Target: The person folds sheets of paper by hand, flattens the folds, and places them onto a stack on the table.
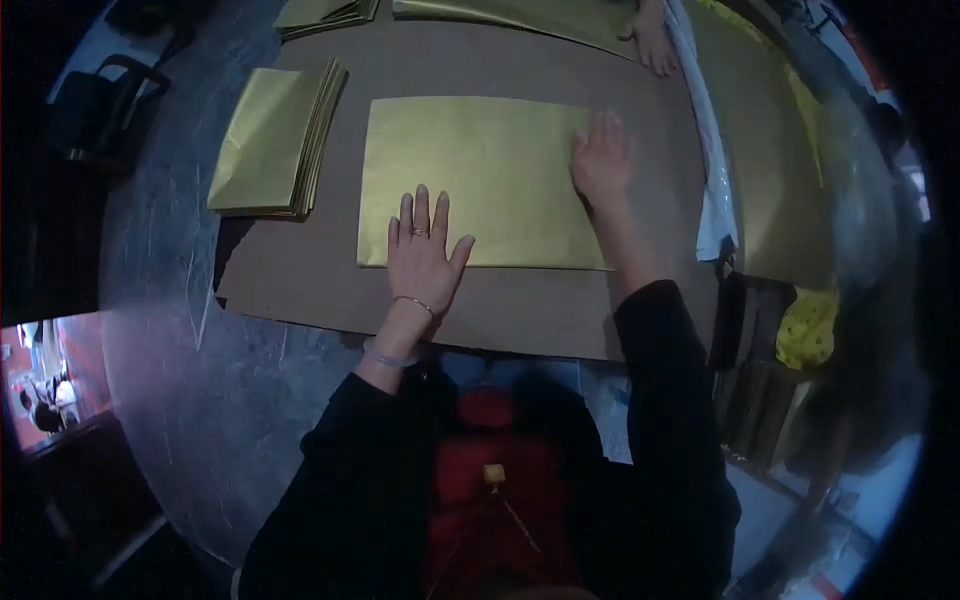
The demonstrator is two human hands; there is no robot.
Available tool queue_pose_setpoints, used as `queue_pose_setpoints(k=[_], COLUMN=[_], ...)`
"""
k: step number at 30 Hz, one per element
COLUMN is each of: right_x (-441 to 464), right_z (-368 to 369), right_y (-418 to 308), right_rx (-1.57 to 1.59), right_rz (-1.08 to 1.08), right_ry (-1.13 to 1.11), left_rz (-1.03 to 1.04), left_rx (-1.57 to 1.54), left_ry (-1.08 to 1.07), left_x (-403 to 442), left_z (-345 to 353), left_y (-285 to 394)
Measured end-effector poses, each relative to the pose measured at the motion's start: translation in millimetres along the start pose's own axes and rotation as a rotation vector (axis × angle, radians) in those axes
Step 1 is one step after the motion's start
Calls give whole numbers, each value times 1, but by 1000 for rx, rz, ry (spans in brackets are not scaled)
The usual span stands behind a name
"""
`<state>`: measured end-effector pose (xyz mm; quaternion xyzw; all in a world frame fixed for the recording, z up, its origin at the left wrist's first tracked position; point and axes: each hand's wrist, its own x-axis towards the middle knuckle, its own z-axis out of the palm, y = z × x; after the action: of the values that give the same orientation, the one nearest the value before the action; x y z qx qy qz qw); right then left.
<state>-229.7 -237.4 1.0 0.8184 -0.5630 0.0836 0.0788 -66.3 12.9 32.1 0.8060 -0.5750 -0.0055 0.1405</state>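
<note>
A flat gold sheet (490, 170) lies on the brown cardboard-covered table (530, 315). My left hand (426, 258) rests palm down on its lower left part, fingers spread, with a ring and bracelets on. On the sheet's right edge is my right hand (605, 165), slightly blurred, its fingers stretched out and pointing away from me. Neither hand grips anything. Whether the sheet is a single layer or folded I cannot tell.
A stack of folded gold sheets (265, 145) sits at the left, with more gold pieces (325, 12) behind. Another person's hand (652, 42) touches the table at the far right. A whitish plastic strip (708, 150) runs along the right side, near a yellow object (806, 328).
</note>
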Motion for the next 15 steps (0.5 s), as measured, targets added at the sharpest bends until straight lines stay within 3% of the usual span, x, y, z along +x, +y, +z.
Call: queue_pose_setpoints(k=[4, 8, 11, 15], right_x=[-15, -11, -7, 3], right_z=[-13, -16, -23, -16], right_y=[-85, -180, -220, -195], right_rx=[258, 310, 395, 409], right_rz=[-221, -573, -840, -756], right_ry=[-56, 59, -9, 55], left_rz=[-14, -16, -28, -44], left_rx=[42, 14, -6, -35], left_ry=[-59, -96, -27, -27], left_x=[3, 2, 1, 0], left_z=[0, -7, -3, -1], left_y=[0, 3, 1, -1])
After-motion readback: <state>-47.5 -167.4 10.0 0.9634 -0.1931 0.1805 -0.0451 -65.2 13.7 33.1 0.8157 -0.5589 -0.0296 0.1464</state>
